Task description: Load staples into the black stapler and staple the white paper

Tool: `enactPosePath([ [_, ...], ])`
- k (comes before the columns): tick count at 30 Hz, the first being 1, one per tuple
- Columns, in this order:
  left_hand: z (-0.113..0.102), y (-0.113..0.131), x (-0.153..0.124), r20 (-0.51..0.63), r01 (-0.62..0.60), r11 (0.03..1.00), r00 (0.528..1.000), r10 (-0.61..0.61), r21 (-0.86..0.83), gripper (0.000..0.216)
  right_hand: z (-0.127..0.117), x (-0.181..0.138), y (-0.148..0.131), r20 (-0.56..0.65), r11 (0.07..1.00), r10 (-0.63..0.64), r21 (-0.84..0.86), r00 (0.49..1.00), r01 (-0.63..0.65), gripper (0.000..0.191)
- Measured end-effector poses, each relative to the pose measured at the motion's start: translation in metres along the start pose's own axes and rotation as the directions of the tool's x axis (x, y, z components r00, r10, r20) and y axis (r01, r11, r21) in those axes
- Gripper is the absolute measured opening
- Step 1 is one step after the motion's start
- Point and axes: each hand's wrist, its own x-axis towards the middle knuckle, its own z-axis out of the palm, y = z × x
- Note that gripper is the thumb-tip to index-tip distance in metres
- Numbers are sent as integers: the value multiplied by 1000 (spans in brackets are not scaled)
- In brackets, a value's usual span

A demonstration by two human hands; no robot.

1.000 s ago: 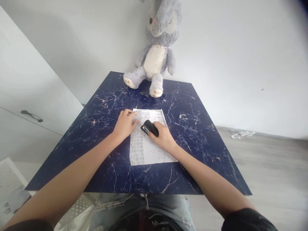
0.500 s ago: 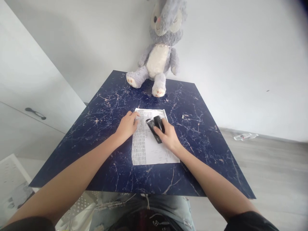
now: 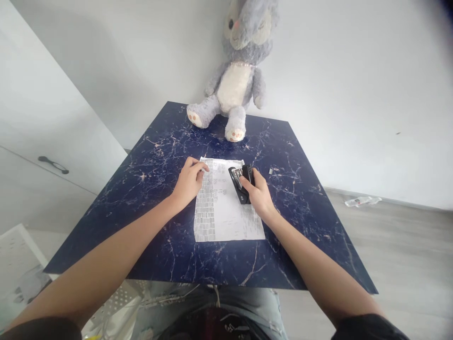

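Note:
A printed white paper sheet (image 3: 226, 212) lies on the dark blue marbled table (image 3: 148, 189). My left hand (image 3: 188, 183) rests on the sheet's upper left corner, fingers curled and pressing the edge. My right hand (image 3: 260, 193) is closed around a black stapler (image 3: 240, 182), which sits over the sheet's upper right part with its jaws pointing away from me.
A grey plush rabbit (image 3: 237, 80) sits at the table's far edge against the white wall. A small silvery item (image 3: 272, 170) lies on the table right of the stapler. A white cabinet with a dark handle (image 3: 53, 164) stands at left. A clear wrapper (image 3: 361, 201) lies on the floor.
My right hand has carried the stapler from the sheet's upper middle towards its upper right corner and turned it. My left hand has stayed on the upper left corner.

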Motion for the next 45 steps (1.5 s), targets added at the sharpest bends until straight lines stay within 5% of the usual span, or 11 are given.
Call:
enactPosePath([
  [3,3,0,1,-61,152,962,984,-170,-226,19,3,-1,-1,26,999,7,-32,1000,-6,26],
  [8,6,-2,2,28,433,762,877,-480,-482,52,6,-1,2,19,996,-47,-78,999,48,29],
  [13,3,3,-1,210,407,783,914,-348,-471,33,6,1,2,20,994,-39,-100,999,41,29],
  [19,0,3,-1,191,236,897,966,-175,-373,19,7,1,2,26,992,-43,-116,999,46,30],
  [45,-3,2,-1,126,318,890,948,-293,-327,22,7,0,0,75,980,-17,-198,997,32,28],
])
